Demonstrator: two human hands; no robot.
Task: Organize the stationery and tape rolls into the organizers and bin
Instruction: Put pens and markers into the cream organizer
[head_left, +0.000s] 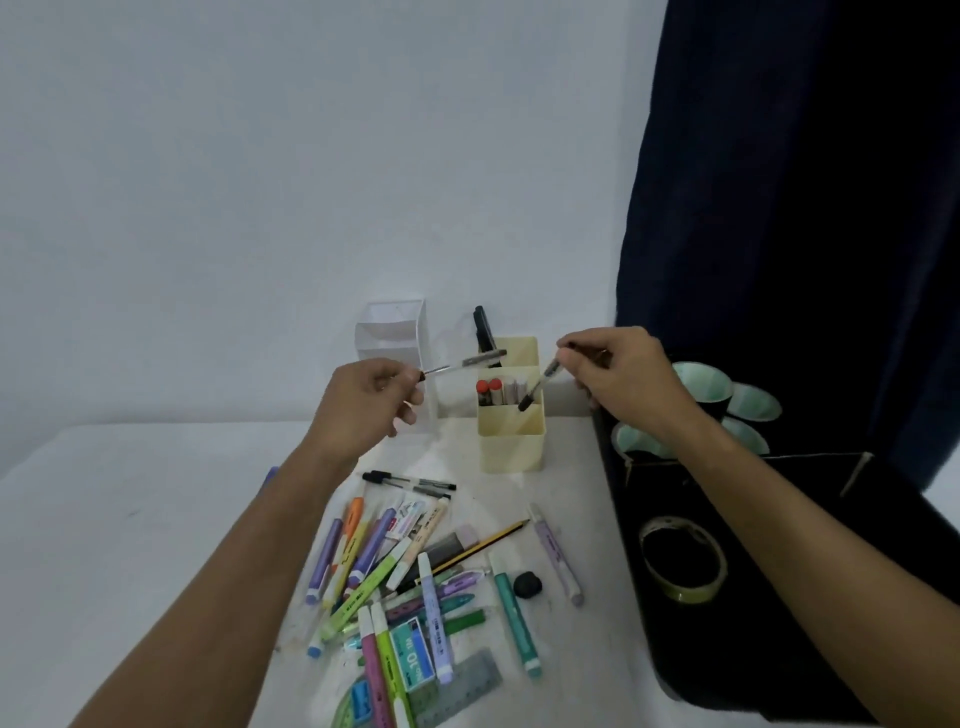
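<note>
My left hand (371, 397) pinches a clear pen (464, 363) that points right toward the cream organizer (511, 441). With its fingertips, my right hand (618, 374) holds a second clear pen (539, 385) tilted down, its black tip inside the organizer's front compartment. Red-capped items (490, 391) and a black pen (484, 328) stand in the organizer. A clear organizer (393, 332) stands behind my left hand. Near the table's front lies a pile of markers and pens (410, 577). A tape roll (683, 558) lies in the black bin (810, 597).
Several teal-lined tape rolls (748, 402) sit at the back of the bin. Two pens (410, 482), a pencil (483, 543), a black eraser (528, 584), a staple box (413, 657) and a ruler (462, 688) lie on the white table (156, 519). A dark curtain (805, 182) hangs at the right.
</note>
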